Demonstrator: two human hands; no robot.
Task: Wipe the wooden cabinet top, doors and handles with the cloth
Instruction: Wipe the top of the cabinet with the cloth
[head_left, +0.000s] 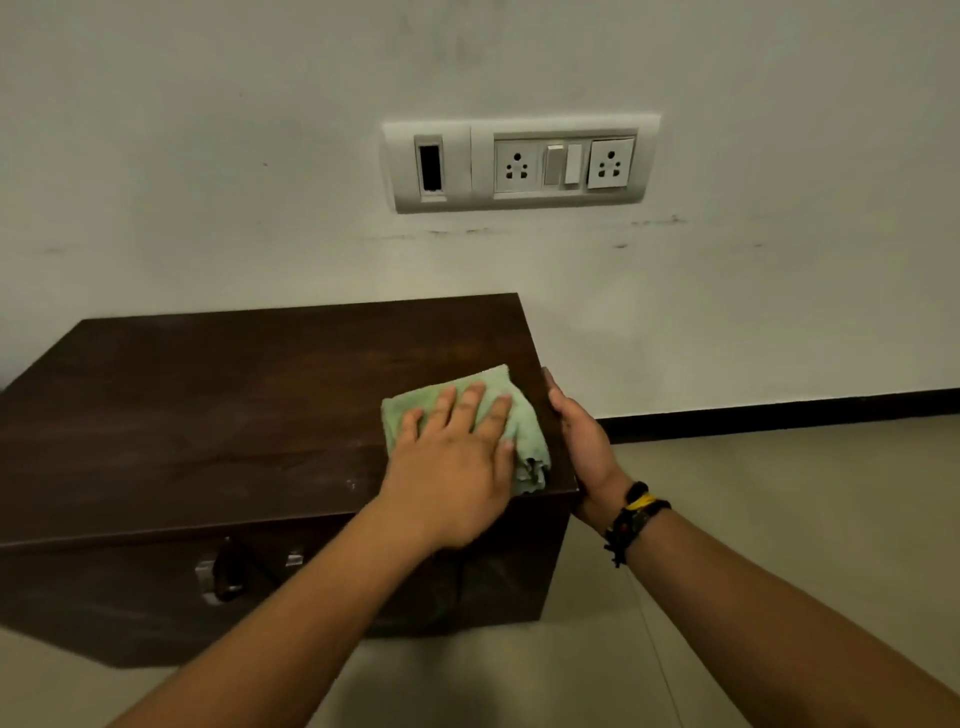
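A low dark wooden cabinet (208, 405) stands against the wall. A crumpled pale green cloth (524, 431) lies on the right end of its top. My left hand (452, 467) presses flat on the cloth, fingers spread. My right hand (582, 447) grips the cabinet's right side edge, thumb against the top's rim; a dark and yellow bracelet sits on that wrist. A metal handle (221, 571) shows on the shadowed front door below.
A white wall plate with two sockets and switches (519, 163) is mounted above the cabinet. Beige tiled floor (753, 493) stretches to the right, with a black skirting strip along the wall's base.
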